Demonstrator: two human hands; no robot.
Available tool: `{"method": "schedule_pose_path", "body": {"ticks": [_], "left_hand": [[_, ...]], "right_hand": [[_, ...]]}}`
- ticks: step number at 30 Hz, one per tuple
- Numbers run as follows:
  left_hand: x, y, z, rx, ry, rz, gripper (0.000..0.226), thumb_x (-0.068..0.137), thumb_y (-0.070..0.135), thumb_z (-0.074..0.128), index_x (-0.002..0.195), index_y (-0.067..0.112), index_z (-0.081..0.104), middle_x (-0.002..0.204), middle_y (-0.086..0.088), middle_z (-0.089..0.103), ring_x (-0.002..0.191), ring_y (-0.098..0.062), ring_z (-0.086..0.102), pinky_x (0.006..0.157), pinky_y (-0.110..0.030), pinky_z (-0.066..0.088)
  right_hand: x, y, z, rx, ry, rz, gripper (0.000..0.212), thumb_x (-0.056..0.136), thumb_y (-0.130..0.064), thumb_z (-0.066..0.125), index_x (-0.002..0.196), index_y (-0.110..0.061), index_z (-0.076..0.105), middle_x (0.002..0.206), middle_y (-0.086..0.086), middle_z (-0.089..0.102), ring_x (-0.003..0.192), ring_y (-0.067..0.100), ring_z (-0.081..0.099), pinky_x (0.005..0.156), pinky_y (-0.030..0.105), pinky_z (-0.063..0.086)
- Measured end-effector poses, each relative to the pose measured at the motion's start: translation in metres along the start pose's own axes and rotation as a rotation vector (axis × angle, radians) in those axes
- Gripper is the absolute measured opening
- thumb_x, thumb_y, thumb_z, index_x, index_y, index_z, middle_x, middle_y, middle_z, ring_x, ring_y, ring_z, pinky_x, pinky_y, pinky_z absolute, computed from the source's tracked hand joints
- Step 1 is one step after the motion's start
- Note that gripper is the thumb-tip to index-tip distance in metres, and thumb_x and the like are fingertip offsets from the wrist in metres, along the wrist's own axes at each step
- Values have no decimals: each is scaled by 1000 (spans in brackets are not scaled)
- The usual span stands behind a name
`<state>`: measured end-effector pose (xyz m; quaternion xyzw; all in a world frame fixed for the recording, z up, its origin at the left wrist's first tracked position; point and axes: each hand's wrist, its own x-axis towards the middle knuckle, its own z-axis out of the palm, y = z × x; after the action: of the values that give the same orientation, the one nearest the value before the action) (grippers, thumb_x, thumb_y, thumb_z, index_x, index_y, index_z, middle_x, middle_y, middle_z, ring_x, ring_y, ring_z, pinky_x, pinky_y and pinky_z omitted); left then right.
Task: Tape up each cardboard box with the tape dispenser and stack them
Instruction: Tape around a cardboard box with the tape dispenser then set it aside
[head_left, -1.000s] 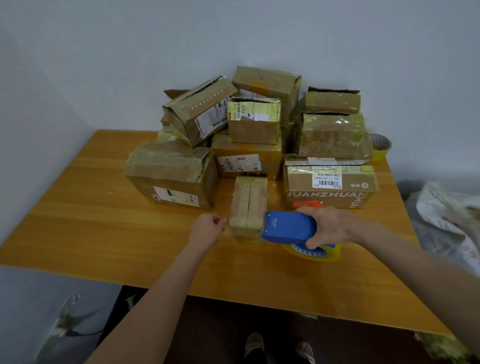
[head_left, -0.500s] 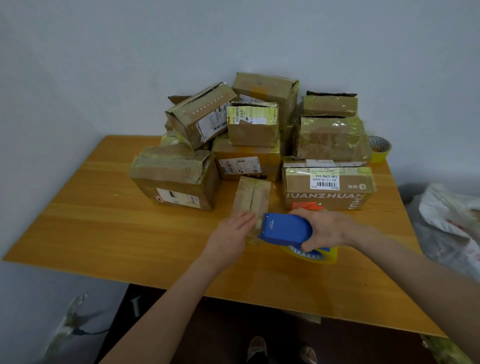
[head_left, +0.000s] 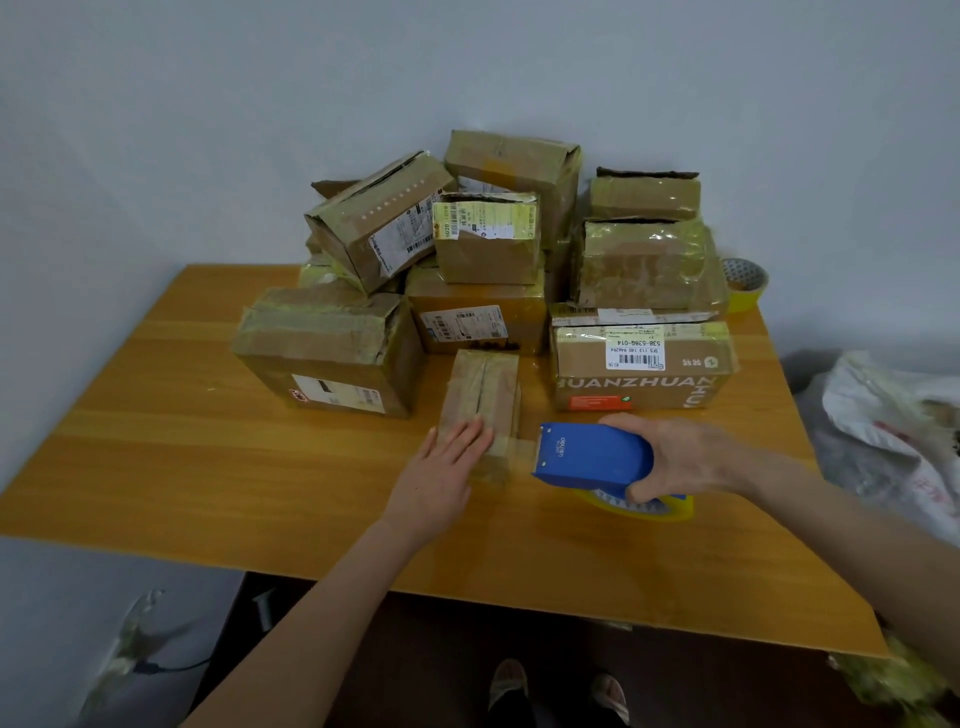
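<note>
A small narrow cardboard box (head_left: 484, 395) lies on the wooden table (head_left: 171, 467) in front of a pile of boxes. My left hand (head_left: 441, 473) lies flat, fingers straight, pressing on the near end of this box. My right hand (head_left: 675, 457) grips the blue tape dispenser (head_left: 592, 460), which carries a yellow tape roll (head_left: 660, 506) underneath. A strip of clear tape (head_left: 519, 448) runs from the dispenser's front to the box's near right corner.
Several taped cardboard boxes (head_left: 498, 244) are piled at the back of the table against the wall. A spare tape roll (head_left: 744, 280) stands at the back right. A white plastic bag (head_left: 898, 431) lies off the table's right edge. My feet (head_left: 556, 691) show below the front edge.
My left hand went from pinching the tape end left of the box to lying flat on the box's near end. The dispenser has pulled a little to the right, drawing tape out.
</note>
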<state>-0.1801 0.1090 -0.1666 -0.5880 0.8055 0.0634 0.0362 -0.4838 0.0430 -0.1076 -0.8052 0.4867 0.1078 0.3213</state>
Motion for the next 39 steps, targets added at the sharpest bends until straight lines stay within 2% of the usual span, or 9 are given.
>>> {"method": "schedule_pose_path", "body": {"ticks": [6,10,15,22,27,33,35,37,39], "left_hand": [[3,2,1,-9,9,18,66,101,22,34,145,27,-15,154,6,-18,141,-7,-18,118,-30,-11],[1,2,0,-24,28,32,67,101,21,36,149,25,-10,156,4,-15,146,-11,-12,119,-30,-8],[0,4,2,-46,53,31,67,101,20,37,151,23,-6,159,2,-11,147,-13,-11,119,-29,-9],[-3,0,1,-81,70,51,65,100,17,37,153,21,-1,161,0,-6,148,-14,-7,120,-29,-5],[1,3,-1,-125,124,35,60,100,20,37,153,22,8,161,2,5,148,-13,2,120,-27,-4],[4,11,-2,-229,221,-34,52,100,17,39,150,22,24,158,2,23,146,-12,15,119,-25,1],[5,12,-3,-242,239,-48,49,100,16,39,149,21,30,156,3,26,145,-12,19,118,-24,2],[6,13,-3,-252,255,-48,48,100,15,39,147,20,33,155,2,29,144,-13,22,116,-19,0],[5,13,-5,-289,260,-46,46,100,13,41,146,19,37,154,1,32,143,-13,25,115,-18,2]], "right_hand": [[20,-21,4,-148,-72,50,70,70,-49,68,132,-47,35,96,-13,57,91,16,58,66,29,46],[36,-33,5,-128,-107,61,70,67,-50,68,129,-47,38,100,-11,58,94,18,57,73,33,50],[44,-41,-4,-208,-149,87,72,64,-52,68,128,-50,37,103,-11,56,93,19,56,67,31,43],[49,-50,-1,-308,-121,193,69,66,-57,64,130,-40,45,107,-10,56,96,19,55,72,32,44],[31,-18,-16,223,-32,254,70,72,-41,76,132,-28,45,116,-2,57,101,20,58,86,36,50],[25,2,13,770,145,415,55,68,-36,81,113,-16,55,98,1,61,83,16,60,61,26,44],[26,10,28,937,145,499,55,72,-35,80,117,-16,54,102,7,65,90,24,64,76,37,54],[27,16,38,1058,157,559,60,73,-36,80,122,-17,52,110,12,66,100,31,65,94,49,52],[26,21,41,1093,186,588,55,75,-40,79,119,-16,57,107,12,67,100,33,65,96,52,50]]}}
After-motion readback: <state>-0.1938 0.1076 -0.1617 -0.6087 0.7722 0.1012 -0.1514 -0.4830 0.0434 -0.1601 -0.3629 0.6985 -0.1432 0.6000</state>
